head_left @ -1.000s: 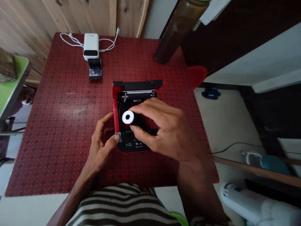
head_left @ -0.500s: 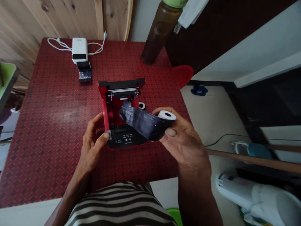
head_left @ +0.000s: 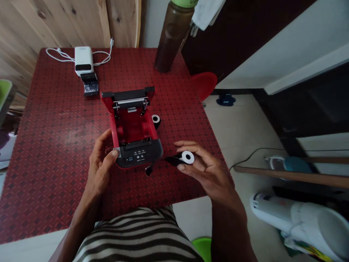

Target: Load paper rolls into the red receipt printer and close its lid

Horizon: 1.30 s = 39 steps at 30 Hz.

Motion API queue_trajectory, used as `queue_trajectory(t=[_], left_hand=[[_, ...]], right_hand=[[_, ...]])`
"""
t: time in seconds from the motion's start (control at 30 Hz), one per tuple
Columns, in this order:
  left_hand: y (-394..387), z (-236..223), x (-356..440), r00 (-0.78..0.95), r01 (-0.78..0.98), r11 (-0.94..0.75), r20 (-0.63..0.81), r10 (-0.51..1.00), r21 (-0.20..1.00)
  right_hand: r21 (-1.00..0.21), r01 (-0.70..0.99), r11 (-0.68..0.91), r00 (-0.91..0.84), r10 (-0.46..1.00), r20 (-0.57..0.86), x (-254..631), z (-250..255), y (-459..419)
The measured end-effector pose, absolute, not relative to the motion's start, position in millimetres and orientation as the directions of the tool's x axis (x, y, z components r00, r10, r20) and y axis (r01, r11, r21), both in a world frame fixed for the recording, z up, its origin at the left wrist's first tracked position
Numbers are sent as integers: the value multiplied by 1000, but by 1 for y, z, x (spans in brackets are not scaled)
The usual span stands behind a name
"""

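A red and black label printer (head_left: 140, 155) stands on the table with its lid (head_left: 128, 97) raised, and its red inner bay shows nothing inside. My left hand (head_left: 102, 158) grips the printer's left front corner, thumb on top and fingers along the side. To the right of the printer, a black roll of tape with a white core (head_left: 188, 157) rests on the table, its loose strip trailing left toward the printer. My right hand (head_left: 204, 163) is around that roll, fingers spread and thumb at its near side, apparently not gripping. A smaller black roll (head_left: 156, 120) sits by the printer's right side.
A white device (head_left: 84, 60) with cables and a dark printed strip (head_left: 91, 87) lies at the back left of the red patterned table (head_left: 62, 120). A tall brown bottle (head_left: 169, 40) stands at the back edge. A red stool (head_left: 204, 85) is beyond the right edge.
My right hand has lowered the black roll from above the printer to the table at its right, and its fingers have spread. My left hand stays on the printer's corner.
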<state>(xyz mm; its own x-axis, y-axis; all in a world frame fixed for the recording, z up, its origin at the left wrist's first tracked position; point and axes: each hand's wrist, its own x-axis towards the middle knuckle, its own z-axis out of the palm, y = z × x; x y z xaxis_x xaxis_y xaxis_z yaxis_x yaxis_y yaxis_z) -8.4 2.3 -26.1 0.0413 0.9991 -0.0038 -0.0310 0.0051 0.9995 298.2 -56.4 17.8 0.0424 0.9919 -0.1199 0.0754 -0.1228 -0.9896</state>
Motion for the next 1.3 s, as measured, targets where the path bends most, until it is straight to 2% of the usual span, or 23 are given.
queue_trajectory(t=[0.07, 0.23, 0.33, 0.4, 0.5, 0.57, 0.93, 1.13, 1.3], left_hand=[[2, -26, -9, 43, -28, 3, -2, 999, 1000], [2, -25, -9, 46, -16, 10, -10, 999, 1000], [1, -23, -9, 43, -4, 12, -12, 999, 1000], [1, -23, -9, 41, -12, 15, -14, 999, 1000], [1, -23, -9, 38, -25, 21, -20, 999, 999], [1, -23, -9, 34, -22, 24, -23, 999, 999], [0, -17, -5, 7, 25, 28, -28, 1000, 999], [0, -15, -6, 8, 50, 22, -23, 1000, 998], [1, -17, -6, 7, 46, 26, -26, 1000, 999]], right_hand=[[-985, 148, -91, 29, 996, -88, 302, 18, -58], [-965, 241, -106, -19, 993, -114, 299, 10, -51], [-917, 397, -24, -40, 998, -43, 294, 7, -40], [-861, 505, 54, -116, 993, -5, 290, 5, -34], [-806, 571, 156, -223, 974, 31, 285, 0, -29], [-785, 593, 179, -235, 971, 45, 282, -5, -29], [-766, 618, 176, -167, 982, 91, 271, -18, -41], [-783, 612, 110, -152, 988, 21, 293, 7, -43], [-885, 466, 22, 49, 998, 51, 307, 23, -14]])
